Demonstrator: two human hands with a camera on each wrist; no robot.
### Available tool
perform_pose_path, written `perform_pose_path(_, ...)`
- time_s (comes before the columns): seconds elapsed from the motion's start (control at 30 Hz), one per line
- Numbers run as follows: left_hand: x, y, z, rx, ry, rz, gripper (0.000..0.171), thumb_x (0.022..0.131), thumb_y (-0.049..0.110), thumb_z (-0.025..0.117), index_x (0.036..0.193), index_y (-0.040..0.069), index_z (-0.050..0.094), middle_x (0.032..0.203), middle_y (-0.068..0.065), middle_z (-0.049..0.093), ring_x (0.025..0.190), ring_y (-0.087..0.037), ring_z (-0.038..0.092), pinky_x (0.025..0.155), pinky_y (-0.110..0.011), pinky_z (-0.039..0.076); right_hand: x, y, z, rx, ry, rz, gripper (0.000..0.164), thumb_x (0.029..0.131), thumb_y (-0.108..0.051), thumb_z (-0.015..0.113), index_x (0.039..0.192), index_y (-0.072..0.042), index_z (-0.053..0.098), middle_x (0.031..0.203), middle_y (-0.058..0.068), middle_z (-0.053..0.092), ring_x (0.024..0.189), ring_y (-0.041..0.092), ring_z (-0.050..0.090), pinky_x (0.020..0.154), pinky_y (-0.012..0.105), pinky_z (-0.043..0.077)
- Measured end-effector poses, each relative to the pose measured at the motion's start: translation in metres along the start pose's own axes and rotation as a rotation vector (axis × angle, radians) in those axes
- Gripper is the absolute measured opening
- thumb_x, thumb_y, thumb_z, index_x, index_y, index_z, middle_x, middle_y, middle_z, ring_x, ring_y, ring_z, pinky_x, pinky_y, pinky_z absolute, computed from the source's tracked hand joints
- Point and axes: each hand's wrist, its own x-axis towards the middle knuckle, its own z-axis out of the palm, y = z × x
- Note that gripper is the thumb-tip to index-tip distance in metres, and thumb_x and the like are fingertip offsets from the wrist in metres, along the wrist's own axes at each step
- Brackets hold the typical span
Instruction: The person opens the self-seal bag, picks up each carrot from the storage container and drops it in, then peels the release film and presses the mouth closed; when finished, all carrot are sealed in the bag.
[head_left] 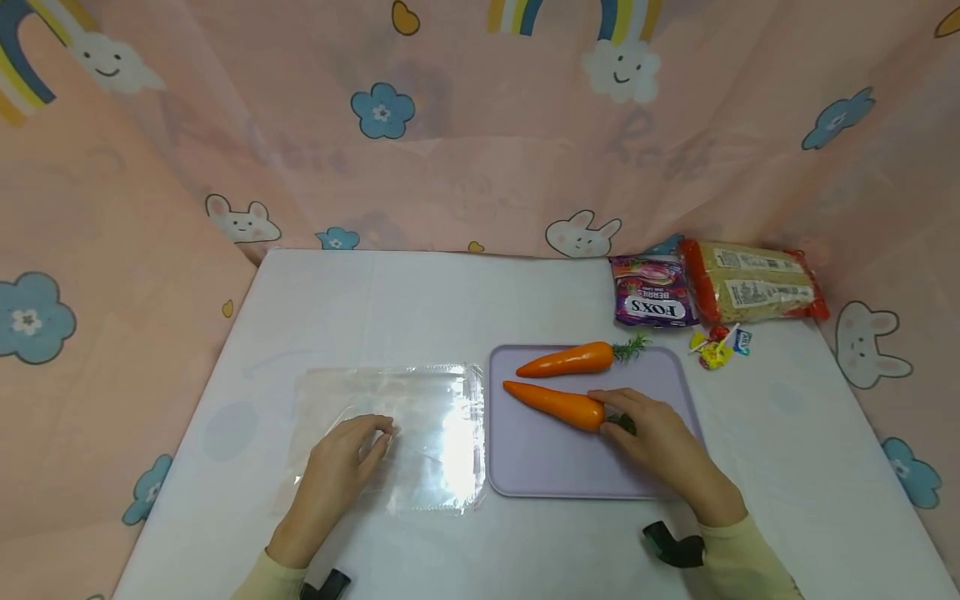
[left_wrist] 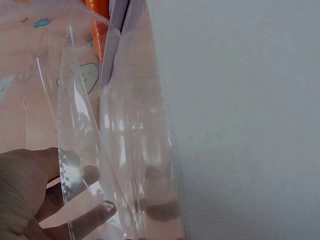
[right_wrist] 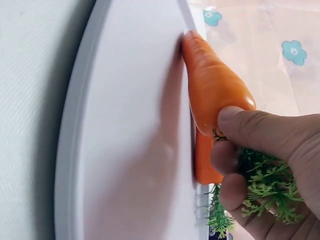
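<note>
My right hand [head_left: 660,433] grips an orange carrot [head_left: 555,406] at its thick end, thumb on the shoulder and fingers about the green leaves. The carrot's tip points left above a lilac tray [head_left: 540,471]. A second carrot [head_left: 570,361] with a leafy top lies behind it on the tray. Left of the tray is a clear plastic bag [head_left: 427,392]. My left hand [head_left: 341,458] is at this bag, its fingers loosely bent and apart. In the left wrist view the fingertips show through the raised clear film [left_wrist: 82,125], behind its edge.
At the back right lie a purple FOX'S candy packet [head_left: 652,292] and a yellow packet with red ends [head_left: 753,283]. Small wrapped candies [head_left: 716,347] sit just in front of them. A patterned pink cloth [head_left: 465,183] surrounds the white table [head_left: 360,300].
</note>
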Motion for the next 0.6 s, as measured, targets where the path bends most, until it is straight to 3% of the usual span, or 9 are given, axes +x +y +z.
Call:
perform_pose_path(0.27, -0.0001, -0.0009, 0.0012, -0.002, -0.001, -0.007, 0.023, 0.077, 0.007, 0.076, 0.097, 0.014, 0.067, 0.097, 0.006, 0.068, 0.093, -0.016, 0.064, 0.077, -0.033, 0.054, -0.0005, 0.0018, -0.0033, 0.055, 0.070, 0.067, 0.041, 0.082, -0.016, 0.075, 0.121, -0.016, 0.064, 0.115, 0.004, 0.066, 0.104, 0.026, 0.062, 0.086, 0.048, 0.050)
perform_pose_path(0.6, -0.0001, -0.0006, 0.0021, 0.004, -0.002, -0.014, 0.022, 0.078, 0.008, 0.076, 0.097, 0.015, 0.067, 0.097, 0.008, 0.067, 0.093, -0.014, 0.063, 0.076, -0.032, 0.054, -0.0026, -0.0002, -0.0075, 0.119, 0.135, 0.069, 0.037, 0.083, -0.023, 0.073, 0.119, -0.021, 0.066, 0.112, -0.001, 0.067, 0.099, 0.019, 0.064, 0.084, 0.043, 0.052)
